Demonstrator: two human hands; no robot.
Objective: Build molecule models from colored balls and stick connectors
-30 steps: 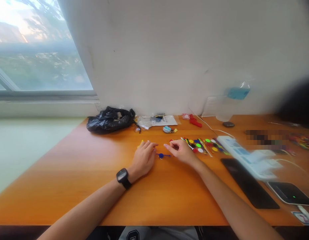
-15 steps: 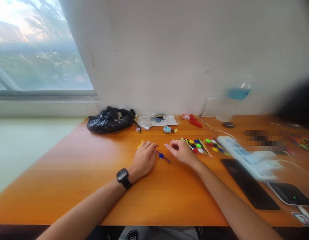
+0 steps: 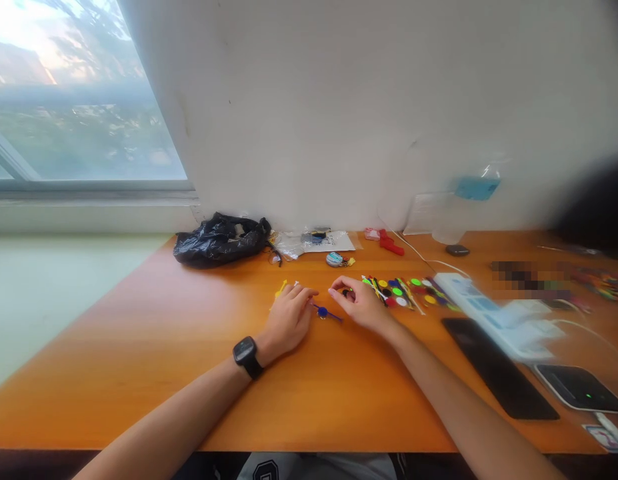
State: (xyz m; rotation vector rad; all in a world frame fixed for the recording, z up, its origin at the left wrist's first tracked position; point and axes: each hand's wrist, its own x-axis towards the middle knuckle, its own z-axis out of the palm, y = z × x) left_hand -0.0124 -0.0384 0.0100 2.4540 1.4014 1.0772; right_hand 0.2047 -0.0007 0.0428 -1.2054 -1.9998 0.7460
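Note:
On the wooden table, my left hand (image 3: 290,312) rests palm down, a dark watch on its wrist. Its thumb side is closed on the end of a thin blue strip with a round blue disc (image 3: 323,312). Yellow pieces (image 3: 281,288) lie partly hidden behind the fingers. Facing it, my right hand (image 3: 359,303) has its thumb and fingers curled together. A small dark round piece (image 3: 346,292) shows in the loop of those fingers; whether it is gripped or lies behind them is unclear. Coloured discs and strips (image 3: 397,292) lie just to the right.
A black plastic bag (image 3: 221,240), a clear packet (image 3: 319,240), a round tin (image 3: 335,259) and red items (image 3: 390,243) sit along the wall. At right are a white power strip (image 3: 481,313), a dark flat slab (image 3: 499,367) and a charging pad (image 3: 581,387).
My right hand has lowered slightly, and a dark round piece now shows between its fingers. The blue strip's free end has swung a little up and right. My left hand stays nearly still.

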